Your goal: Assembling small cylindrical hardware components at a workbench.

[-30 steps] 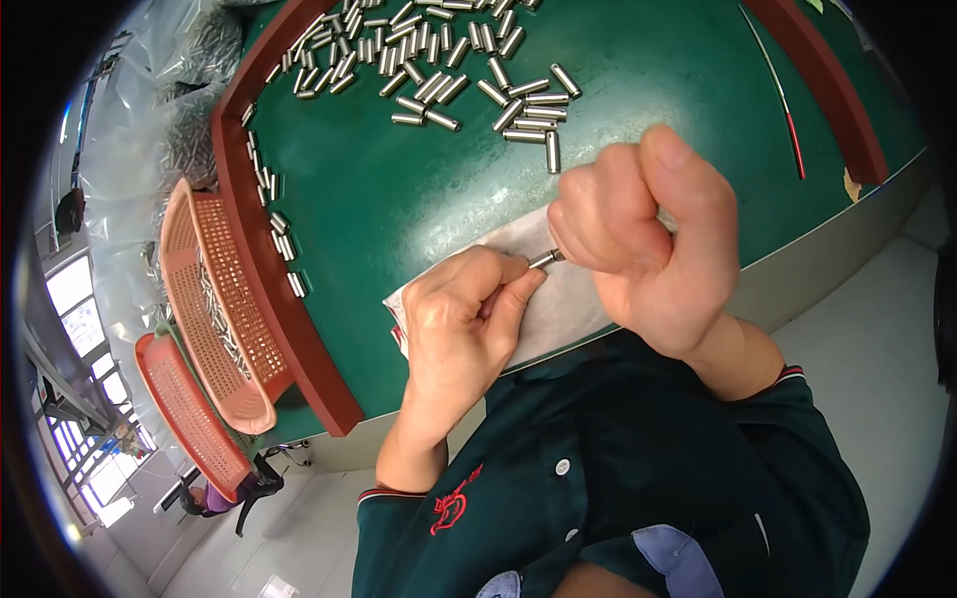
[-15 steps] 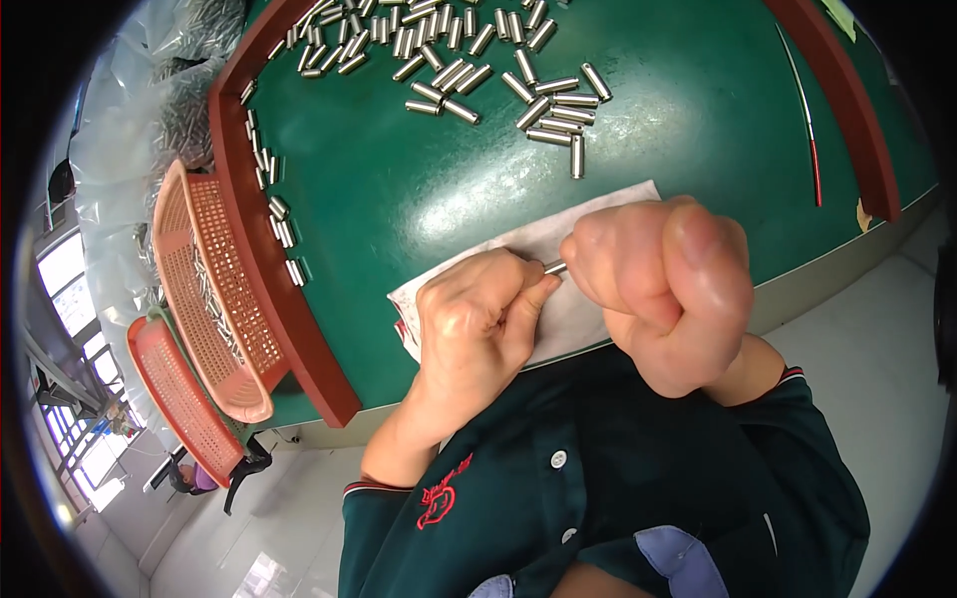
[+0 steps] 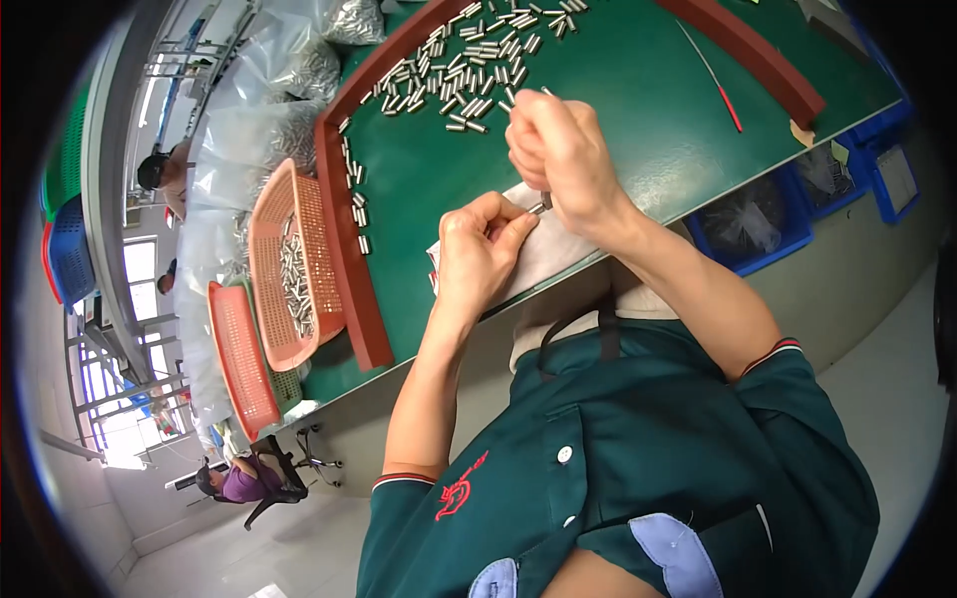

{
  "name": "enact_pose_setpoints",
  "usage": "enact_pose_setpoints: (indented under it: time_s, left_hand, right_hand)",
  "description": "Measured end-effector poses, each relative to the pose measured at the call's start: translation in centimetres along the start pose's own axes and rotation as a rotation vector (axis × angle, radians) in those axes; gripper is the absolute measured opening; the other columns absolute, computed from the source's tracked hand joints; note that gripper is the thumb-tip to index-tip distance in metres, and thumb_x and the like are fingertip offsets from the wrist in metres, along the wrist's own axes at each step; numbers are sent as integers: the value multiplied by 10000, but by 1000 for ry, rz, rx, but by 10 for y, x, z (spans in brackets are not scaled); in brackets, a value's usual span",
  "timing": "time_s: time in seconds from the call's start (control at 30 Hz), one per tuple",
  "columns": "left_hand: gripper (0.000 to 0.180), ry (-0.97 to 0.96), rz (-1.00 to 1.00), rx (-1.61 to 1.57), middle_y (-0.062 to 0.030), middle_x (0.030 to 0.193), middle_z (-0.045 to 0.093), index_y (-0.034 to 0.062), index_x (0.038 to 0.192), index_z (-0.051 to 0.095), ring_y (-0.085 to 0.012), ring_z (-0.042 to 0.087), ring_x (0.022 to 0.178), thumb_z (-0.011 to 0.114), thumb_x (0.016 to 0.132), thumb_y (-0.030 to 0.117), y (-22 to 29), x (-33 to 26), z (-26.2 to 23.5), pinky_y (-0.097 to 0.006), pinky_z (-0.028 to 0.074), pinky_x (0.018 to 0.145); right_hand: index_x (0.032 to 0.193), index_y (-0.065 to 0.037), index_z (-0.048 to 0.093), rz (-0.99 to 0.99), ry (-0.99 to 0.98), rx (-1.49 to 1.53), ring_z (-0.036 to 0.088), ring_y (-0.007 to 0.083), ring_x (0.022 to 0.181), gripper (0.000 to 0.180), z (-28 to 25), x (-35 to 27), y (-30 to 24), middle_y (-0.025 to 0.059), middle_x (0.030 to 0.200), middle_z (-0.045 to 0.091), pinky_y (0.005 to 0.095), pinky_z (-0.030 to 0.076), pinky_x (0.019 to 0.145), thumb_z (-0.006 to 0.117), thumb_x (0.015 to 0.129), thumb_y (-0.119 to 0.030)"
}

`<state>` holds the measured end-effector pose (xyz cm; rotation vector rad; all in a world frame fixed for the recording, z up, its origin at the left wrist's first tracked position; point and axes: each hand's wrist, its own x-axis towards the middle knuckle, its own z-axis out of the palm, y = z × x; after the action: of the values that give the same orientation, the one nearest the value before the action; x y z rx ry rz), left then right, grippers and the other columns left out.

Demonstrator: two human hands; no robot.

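Observation:
My left hand (image 3: 477,244) is closed in a pinch around a small shiny metal cylinder (image 3: 537,209), whose end sticks out past the fingertips. Beneath both hands lies a folded pale cloth (image 3: 548,247) at the near edge of the green table. My right hand (image 3: 566,159) makes a fist just above and beside the cylinder. A short dark piece shows under that fist, close to the cylinder's end; the rest of what it grips is hidden. Farther back, many loose metal cylinders (image 3: 474,70) lie scattered, a few partly behind my right hand.
Red-brown rails (image 3: 349,249) border the green table (image 3: 638,110). Left of it stand an orange basket (image 3: 324,269) of cylinders, a red basket (image 3: 242,354) and filled plastic bags (image 3: 289,80). A red-handled thin tool (image 3: 731,105) lies right. Blue bins (image 3: 763,254) sit below the edge. Other people are at left.
The view has shifted, showing more of the table edge and room. My right hand has turned, with its forearm now stretched out to the cloth. My left hand keeps its pinch on the cylinder.

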<state>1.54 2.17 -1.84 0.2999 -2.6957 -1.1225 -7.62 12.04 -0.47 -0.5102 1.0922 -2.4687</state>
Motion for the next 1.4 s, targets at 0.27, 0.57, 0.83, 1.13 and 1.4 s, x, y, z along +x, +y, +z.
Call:
enact_pose_setpoints:
  time_s: [0.27, 0.57, 0.83, 1.13, 1.4]
  left_hand:
    - [95, 75, 23, -52, -44, 494, 502, -34, 694, 607, -71, 392, 445, 663, 691, 42, -2, -4, 4, -242, 334, 427]
    - [89, 102, 1, -12, -52, 512, 526, -25, 696, 609, -76, 429, 456, 664, 698, 45, 2, -6, 2, -248, 350, 433]
    - [35, 676, 158, 362, 5, 595, 506, 24, 800, 569, -43, 401, 496, 595, 777, 21, 17, -25, -90, -184, 318, 439]
    - [214, 538, -188, 1118, -173, 971, 505, 6, 927, 538, -337, 521, 848, 603, 770, 136, -69, -53, -209, -396, 414, 755]
    - [70, 331, 182, 491, -112, 732, 532, -2, 724, 558, -276, 530, 695, 613, 682, -8, -2, 28, -86, -342, 416, 624]
  right_hand:
    - [493, -110, 245, -155, 47, 97, 156, 58, 379, 402, -4, -21, -11, -22, 419, 243, 235, 136, 358, 319, 881, -185]
    - [496, -111, 252, -94, 70, 98, 162, 65, 390, 407, -9, -18, -6, -25, 422, 239, 231, 155, 377, 313, 889, -200]
    - [501, -110, 246, -29, 57, 207, 156, 68, 392, 403, -20, -19, -4, -20, 435, 227, 239, 152, 382, 297, 892, -192]
    - [481, -104, 241, 7, 50, 234, 162, 74, 397, 410, -22, -20, -6, -14, 418, 235, 240, 158, 387, 290, 876, -202]
    - [482, -102, 241, -11, 40, 233, 164, 71, 396, 407, -27, -19, -2, -9, 416, 241, 237, 159, 388, 284, 875, -198]
